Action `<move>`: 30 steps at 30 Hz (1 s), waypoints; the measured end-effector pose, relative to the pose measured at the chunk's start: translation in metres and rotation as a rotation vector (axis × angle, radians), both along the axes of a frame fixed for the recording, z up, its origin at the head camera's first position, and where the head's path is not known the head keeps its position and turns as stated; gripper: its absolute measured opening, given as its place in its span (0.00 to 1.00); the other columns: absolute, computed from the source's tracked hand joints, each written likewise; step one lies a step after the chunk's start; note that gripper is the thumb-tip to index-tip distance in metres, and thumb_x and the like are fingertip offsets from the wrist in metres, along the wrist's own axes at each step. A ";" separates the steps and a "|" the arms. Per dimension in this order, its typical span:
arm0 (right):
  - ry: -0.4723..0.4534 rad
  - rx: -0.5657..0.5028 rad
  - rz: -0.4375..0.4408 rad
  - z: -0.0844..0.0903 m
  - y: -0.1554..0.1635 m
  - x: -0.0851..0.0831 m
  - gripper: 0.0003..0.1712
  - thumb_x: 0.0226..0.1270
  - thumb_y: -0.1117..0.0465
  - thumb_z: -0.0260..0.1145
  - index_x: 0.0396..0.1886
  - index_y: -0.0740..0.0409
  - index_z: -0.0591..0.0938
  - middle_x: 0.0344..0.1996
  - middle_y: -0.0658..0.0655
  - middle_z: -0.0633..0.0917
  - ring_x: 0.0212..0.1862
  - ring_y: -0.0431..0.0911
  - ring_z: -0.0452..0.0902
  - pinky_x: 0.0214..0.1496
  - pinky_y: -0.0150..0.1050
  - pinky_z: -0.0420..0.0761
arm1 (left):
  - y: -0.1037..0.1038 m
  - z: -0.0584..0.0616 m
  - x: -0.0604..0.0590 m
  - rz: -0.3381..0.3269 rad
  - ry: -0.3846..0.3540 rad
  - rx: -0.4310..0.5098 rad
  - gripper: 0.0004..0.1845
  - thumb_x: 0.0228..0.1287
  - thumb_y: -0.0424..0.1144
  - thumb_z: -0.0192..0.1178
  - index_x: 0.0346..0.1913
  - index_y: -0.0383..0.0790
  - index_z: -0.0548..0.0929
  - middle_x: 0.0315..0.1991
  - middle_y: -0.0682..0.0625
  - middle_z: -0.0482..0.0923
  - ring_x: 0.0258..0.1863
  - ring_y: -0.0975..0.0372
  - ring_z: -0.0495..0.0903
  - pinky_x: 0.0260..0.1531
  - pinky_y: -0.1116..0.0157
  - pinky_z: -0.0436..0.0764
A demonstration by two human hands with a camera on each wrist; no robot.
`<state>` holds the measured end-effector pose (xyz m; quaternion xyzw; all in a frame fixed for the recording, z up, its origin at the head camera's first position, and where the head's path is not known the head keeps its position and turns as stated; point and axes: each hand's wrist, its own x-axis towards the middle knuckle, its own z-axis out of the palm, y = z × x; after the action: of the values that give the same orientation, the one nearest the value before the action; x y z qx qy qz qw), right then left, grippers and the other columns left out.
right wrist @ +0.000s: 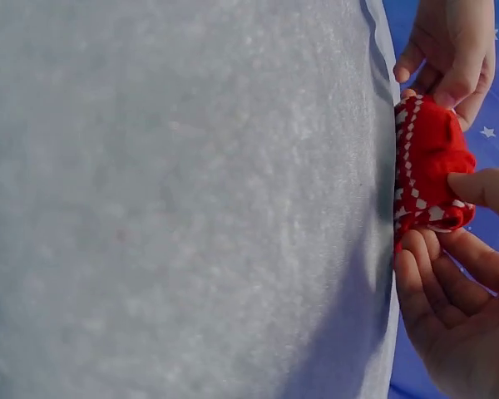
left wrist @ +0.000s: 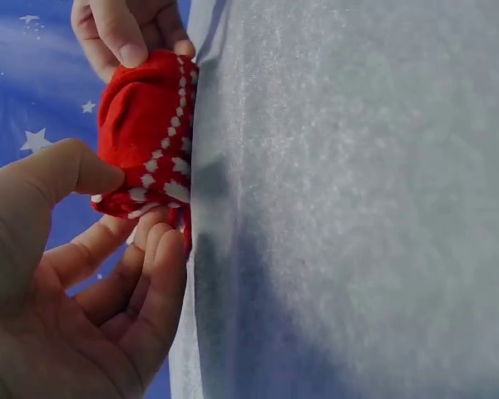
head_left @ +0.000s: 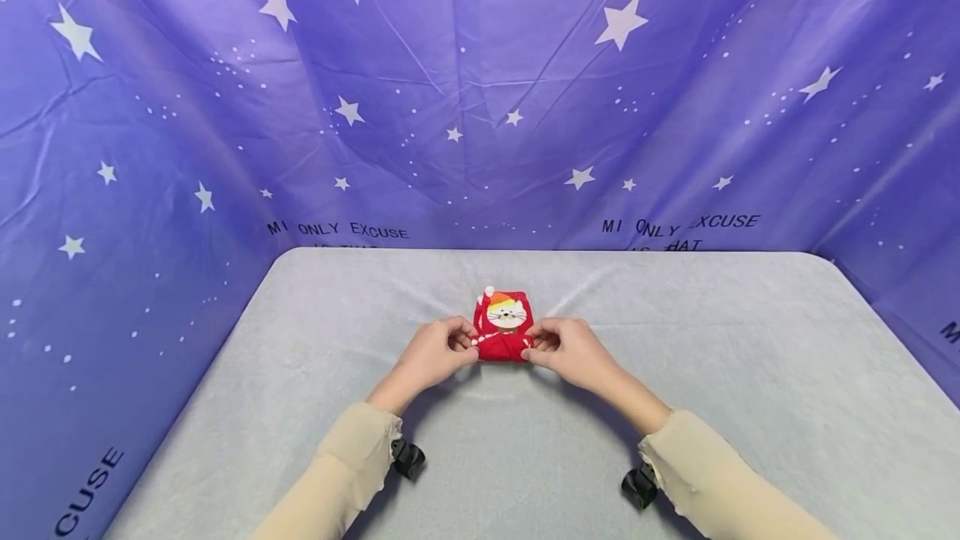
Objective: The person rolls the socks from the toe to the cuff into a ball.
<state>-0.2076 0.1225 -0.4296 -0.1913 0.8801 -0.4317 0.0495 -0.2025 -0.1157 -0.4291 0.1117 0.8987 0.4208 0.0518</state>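
A small folded bundle of red knit cloth, which looks like socks point(head_left: 504, 347), lies on the grey-covered table. A white cat face point(head_left: 507, 315) with an orange and yellow hat shows on its upper part, and a rolled red edge runs along the near side. My left hand point(head_left: 435, 351) pinches the left end of that edge between thumb and fingers. At the opposite end, my right hand point(head_left: 576, 352) pinches the same edge. Both wrist views show the thumbs on the plain red side of the socks point(left wrist: 145, 116), with a band of white dots beside it.
Pale grey fabric covers the table point(head_left: 712, 373), whose rounded far corners meet a purple-blue curtain point(head_left: 465, 107) with white stars and lettering. A black strap device point(head_left: 408, 459) sits at the left wrist, another black device point(head_left: 640, 487) at the right. Both sleeves are beige.
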 end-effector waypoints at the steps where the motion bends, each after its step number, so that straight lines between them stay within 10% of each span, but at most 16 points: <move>1: -0.021 -0.008 -0.012 -0.001 0.001 0.000 0.11 0.58 0.64 0.72 0.40 0.65 0.86 0.29 0.55 0.87 0.32 0.39 0.80 0.36 0.28 0.81 | 0.001 -0.001 -0.001 0.004 -0.005 -0.004 0.07 0.52 0.32 0.64 0.36 0.40 0.83 0.28 0.53 0.81 0.27 0.67 0.75 0.29 0.72 0.75; 17: -0.226 -0.012 -0.172 0.000 -0.006 -0.019 0.11 0.66 0.62 0.68 0.42 0.64 0.77 0.27 0.55 0.84 0.27 0.41 0.78 0.29 0.33 0.78 | 0.006 -0.009 -0.017 0.124 -0.018 0.020 0.08 0.61 0.35 0.65 0.42 0.36 0.82 0.34 0.47 0.85 0.22 0.65 0.78 0.24 0.70 0.78; 25: -0.009 0.008 -0.120 -0.002 -0.006 -0.023 0.06 0.60 0.71 0.70 0.32 0.60 0.81 0.32 0.56 0.81 0.32 0.42 0.75 0.35 0.33 0.76 | 0.001 -0.007 -0.011 0.008 0.260 -0.153 0.14 0.54 0.25 0.67 0.41 0.44 0.84 0.53 0.50 0.81 0.52 0.54 0.81 0.56 0.54 0.80; 30: 0.155 0.102 -0.095 0.000 -0.006 -0.019 0.03 0.58 0.68 0.73 0.31 0.57 0.87 0.36 0.55 0.86 0.39 0.46 0.81 0.46 0.43 0.81 | -0.004 0.000 -0.008 -0.076 0.272 -0.300 0.18 0.56 0.31 0.66 0.51 0.45 0.84 0.57 0.51 0.82 0.61 0.52 0.78 0.65 0.53 0.75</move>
<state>-0.2263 0.1165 -0.4293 -0.1795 0.9102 -0.3721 -0.0296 -0.2101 -0.1199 -0.4289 0.1923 0.9452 0.2609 -0.0384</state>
